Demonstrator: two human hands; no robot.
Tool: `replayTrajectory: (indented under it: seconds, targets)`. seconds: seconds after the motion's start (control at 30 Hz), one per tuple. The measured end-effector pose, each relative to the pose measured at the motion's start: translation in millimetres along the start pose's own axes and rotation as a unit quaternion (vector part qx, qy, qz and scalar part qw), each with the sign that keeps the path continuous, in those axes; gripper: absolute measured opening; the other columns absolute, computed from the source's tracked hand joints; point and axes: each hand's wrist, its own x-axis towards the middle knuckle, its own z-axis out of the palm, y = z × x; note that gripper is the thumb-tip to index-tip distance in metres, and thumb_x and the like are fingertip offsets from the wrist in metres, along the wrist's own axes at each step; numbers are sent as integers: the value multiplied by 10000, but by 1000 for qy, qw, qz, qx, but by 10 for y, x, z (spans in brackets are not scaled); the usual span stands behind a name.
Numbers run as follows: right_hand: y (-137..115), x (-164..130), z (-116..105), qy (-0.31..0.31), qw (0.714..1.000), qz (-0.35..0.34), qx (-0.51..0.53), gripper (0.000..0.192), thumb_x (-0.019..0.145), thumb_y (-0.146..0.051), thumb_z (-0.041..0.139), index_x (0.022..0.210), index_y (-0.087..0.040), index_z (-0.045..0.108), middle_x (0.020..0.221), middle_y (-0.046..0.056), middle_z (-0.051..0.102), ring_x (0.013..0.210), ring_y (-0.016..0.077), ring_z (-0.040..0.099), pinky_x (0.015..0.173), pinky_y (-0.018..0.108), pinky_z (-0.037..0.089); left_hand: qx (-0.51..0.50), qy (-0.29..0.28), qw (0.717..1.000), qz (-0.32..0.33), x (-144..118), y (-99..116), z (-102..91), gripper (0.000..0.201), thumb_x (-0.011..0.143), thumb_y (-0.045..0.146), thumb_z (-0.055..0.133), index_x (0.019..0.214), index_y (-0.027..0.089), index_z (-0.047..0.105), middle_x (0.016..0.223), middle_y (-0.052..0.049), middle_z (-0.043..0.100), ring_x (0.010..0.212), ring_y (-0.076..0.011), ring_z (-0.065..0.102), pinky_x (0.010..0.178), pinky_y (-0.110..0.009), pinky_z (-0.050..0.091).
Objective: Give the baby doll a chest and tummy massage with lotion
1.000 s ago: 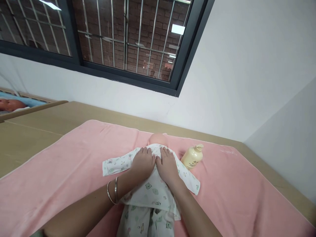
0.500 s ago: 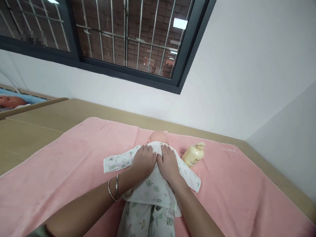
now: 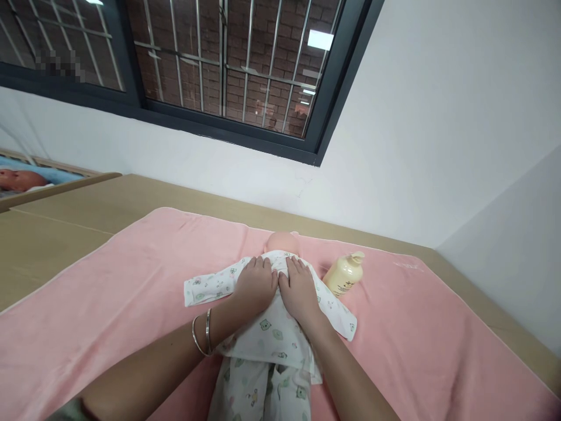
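The doll [image 3: 280,241], dressed in a printed romper [image 3: 272,333], lies mid-towel [image 3: 109,292], head toward the far edge. The left hand [image 3: 256,285] and right hand [image 3: 298,289] rest flat, fingers spread, on its chest. Uneven pressure could bunch the fabric or nudge the bottle [image 3: 344,275] beside it.

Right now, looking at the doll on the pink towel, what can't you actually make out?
Head view only:
- The doll's face: turned away behind its head.
- Its chest: covered by the left hand and right hand lying flat on the printed garment.
- Its legs: cut off by the bottom edge.
- The label on the cream bottle: too small to read.
- A patch of the window: blurred.
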Motion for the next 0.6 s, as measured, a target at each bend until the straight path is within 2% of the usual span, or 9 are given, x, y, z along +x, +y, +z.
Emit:
replayTrajectory:
  seconds: [0.27,0.47,0.6]
  targets:
    - [2,1,0,0,1000,1,-3,558,1016,-290,368,1507,-50,484,1586,168,455,1498,296,366,1250,437,235,-19,-10,1000,15,-6,-11,4,282,1016,215,399,1012,128,667,1005,-173,685,998,-306,631,879,-473,495]
    - [8,4,11,0,1000,0,5,567,1015,-294,365,1510,-40,478,1592,172,445,1502,302,360,1255,449,226,-5,2,1000,-11,8,11,-42,271,1003,217,427,1047,94,665,1003,-176,695,957,-301,634,864,-447,505]
    - [12,9,19,8,1000,-2,3,560,1013,-290,374,1499,-39,494,1583,175,457,1493,305,375,1254,446,230,4,3,1000,-1,7,7,-31,283,1005,216,409,1043,94,662,1002,-181,700,956,-305,636,841,-451,508]
